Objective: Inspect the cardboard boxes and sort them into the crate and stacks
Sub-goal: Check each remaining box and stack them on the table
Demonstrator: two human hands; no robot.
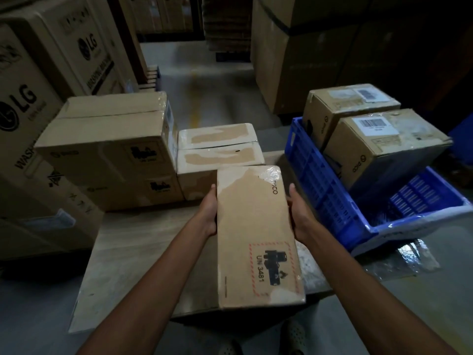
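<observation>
I hold a long cardboard box [256, 226] with a UN 3481 battery label above the low wooden platform [133, 247]. My left hand [208, 211] grips its left side and my right hand [298, 213] grips its right side. To the left stands a stack of two brown boxes [110, 149], and a lower taped box [220, 155] sits just behind the held one. On the right a blue plastic crate [322, 190] holds two boxes, a near one [384, 147] and a far one [345, 108], both with barcode labels.
Large LG appliance cartons [38, 85] line the left side. Tall cartons [307, 47] rise at the back right, with a concrete aisle [199, 93] between them. A clear plastic sheet [409, 257] lies by the crate's near corner. My shoes [294, 334] show at the bottom.
</observation>
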